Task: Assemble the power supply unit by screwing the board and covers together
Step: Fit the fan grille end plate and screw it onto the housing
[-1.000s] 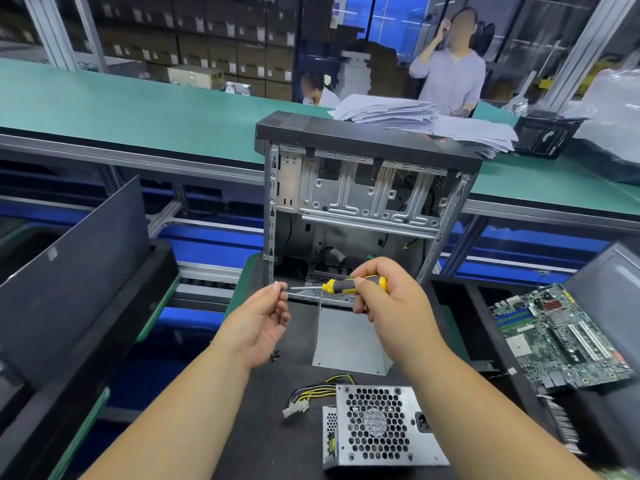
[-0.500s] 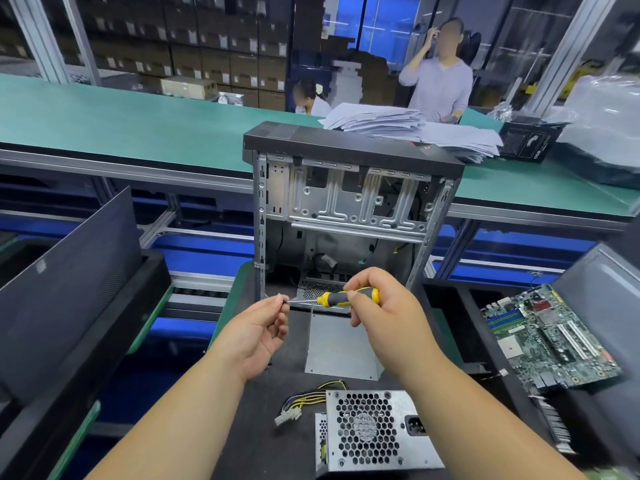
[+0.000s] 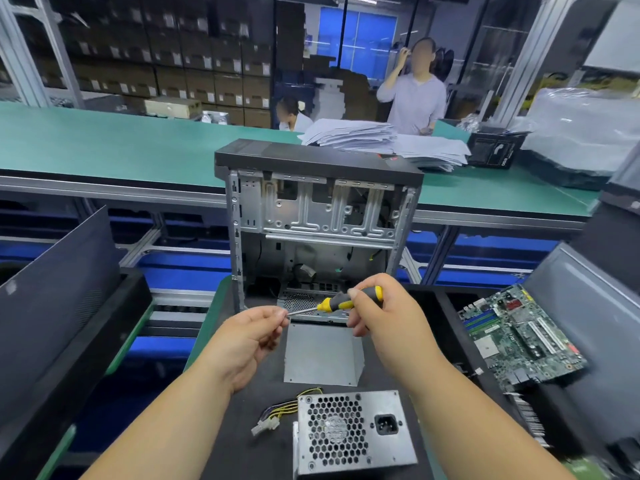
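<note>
My right hand (image 3: 388,317) grips a yellow-and-black screwdriver (image 3: 341,302) by its handle, shaft pointing left. My left hand (image 3: 247,341) pinches at the shaft's tip with thumb and forefinger; whether a screw sits there is too small to tell. Below the hands, a silver power supply unit (image 3: 353,431) with a honeycomb fan grille and yellow-black cables (image 3: 277,412) lies on the dark mat. A flat grey metal cover plate (image 3: 320,355) lies between it and the open computer case (image 3: 318,216), which stands upright behind the hands.
A green motherboard (image 3: 519,336) rests tilted at the right, beside a grey side panel (image 3: 585,327). A dark panel (image 3: 52,306) leans in a tray at the left. Behind the case runs a green workbench (image 3: 104,147) with stacked papers (image 3: 367,136); two people are beyond it.
Both hands have stayed together at the screwdriver tip; the screwdriver's handle has tilted slightly upward. The view has shifted a little downward.
</note>
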`<state>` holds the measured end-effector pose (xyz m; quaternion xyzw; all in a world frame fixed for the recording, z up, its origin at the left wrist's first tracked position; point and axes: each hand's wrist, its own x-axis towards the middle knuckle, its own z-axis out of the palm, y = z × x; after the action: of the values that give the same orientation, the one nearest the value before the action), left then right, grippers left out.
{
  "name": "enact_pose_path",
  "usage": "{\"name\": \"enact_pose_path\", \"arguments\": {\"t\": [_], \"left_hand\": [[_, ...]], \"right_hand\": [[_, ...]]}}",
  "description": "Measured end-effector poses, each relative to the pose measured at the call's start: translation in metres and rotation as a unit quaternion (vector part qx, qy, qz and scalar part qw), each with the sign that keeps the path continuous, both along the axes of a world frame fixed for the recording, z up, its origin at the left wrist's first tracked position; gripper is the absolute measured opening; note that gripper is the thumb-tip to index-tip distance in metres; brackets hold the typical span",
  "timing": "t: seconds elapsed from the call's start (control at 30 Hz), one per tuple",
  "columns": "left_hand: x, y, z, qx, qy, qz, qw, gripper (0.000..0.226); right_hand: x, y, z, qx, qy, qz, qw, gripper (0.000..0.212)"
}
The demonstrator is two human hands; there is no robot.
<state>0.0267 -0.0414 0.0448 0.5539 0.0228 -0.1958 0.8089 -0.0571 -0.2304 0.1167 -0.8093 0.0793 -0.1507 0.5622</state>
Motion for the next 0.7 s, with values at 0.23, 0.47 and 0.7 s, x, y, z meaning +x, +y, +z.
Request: {"name": "enact_pose_path", "arguments": {"t": [0.23, 0.47, 0.7], "left_hand": [[-0.042, -0.041, 0.017, 0.078, -0.107, -0.072, 0.989, 0.016], [-0.096, -0.058, 0.013, 0.147, -0.154, -0.077, 0.974, 0.022], [-0.134, -0.066, 0.009, 0.168, -0.156, -0.052, 0.972, 0.004]], "right_hand": [[-0.032, -0.05, 0.006, 0.069, -0.061, -0.019, 0.996, 0.014], [-0.062, -0.076, 0.001, 0.099, -0.051, 0.015, 0.994, 0.019], [-0.088, -0.088, -0.01, 0.111, -0.054, 0.039, 0.992, 0.029]]}}
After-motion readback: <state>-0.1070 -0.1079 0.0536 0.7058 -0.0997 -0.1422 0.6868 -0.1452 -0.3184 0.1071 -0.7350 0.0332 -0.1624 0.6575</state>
